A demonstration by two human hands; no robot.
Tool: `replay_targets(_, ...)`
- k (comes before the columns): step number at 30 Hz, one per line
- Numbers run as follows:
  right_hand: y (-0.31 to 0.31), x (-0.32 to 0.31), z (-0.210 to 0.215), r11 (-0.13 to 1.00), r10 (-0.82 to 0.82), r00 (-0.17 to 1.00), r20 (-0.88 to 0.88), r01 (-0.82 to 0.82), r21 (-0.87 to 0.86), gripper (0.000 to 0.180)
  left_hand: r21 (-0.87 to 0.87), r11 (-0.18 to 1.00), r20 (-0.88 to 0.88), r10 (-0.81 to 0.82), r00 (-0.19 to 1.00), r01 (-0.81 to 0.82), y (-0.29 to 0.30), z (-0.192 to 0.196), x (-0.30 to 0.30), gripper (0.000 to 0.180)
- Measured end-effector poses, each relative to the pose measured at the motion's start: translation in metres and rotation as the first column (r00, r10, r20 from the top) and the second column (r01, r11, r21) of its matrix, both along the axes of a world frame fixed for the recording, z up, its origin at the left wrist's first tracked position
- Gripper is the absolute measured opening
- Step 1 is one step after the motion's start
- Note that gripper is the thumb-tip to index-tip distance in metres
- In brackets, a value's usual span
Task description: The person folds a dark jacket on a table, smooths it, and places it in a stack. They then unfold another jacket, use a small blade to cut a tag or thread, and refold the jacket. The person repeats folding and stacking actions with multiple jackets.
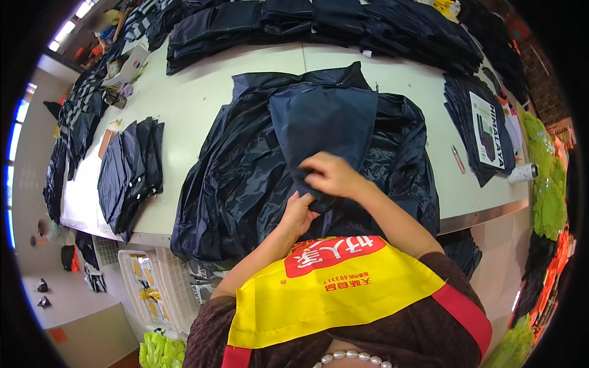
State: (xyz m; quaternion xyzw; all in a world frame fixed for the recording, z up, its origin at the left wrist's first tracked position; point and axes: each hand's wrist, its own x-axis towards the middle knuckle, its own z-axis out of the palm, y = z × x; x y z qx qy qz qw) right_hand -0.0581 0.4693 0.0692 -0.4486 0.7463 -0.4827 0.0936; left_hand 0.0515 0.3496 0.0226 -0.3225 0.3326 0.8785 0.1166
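A dark navy jacket (233, 172) of thin, shiny, creased fabric lies spread on the pale table in front of me. On top of it is a smoother navy fabric piece (325, 122), broad at the far end and narrowing toward me; whether it is a hood or a pouch I cannot tell. My left hand (299, 211) pinches its narrow near end. Just above, my right hand (334, 176) reaches across with bent fingers closed at the piece's left edge. The fingertips of my right hand are partly hidden in the folds.
Folded dark garments (264, 27) line the table's far side. A dark fabric stack (132, 178) lies left, another (466, 122) right under a printed bag (489, 132). Small snips (458, 159) and a thread cone (523, 173) are at right. A white crate (132, 270) stands below the table.
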Motion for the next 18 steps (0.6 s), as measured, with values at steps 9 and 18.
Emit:
replay_targets(9, 0.009, -0.014, -0.014, 0.018, 0.383, 0.919, 0.095, -0.110, 0.994, 0.043, -0.280, 0.862, -0.444, 0.274, 0.853, -0.423, -0.031, 0.082, 0.015, 0.016)
replay_targets(18, -0.027, -0.007, -0.049, 0.523, 0.299, 0.904, 0.306, -0.423, 0.740, 0.038, -0.194, 0.967, -0.328, 0.095, 0.940, -0.165, -0.027, 0.116, -0.001, 0.008)
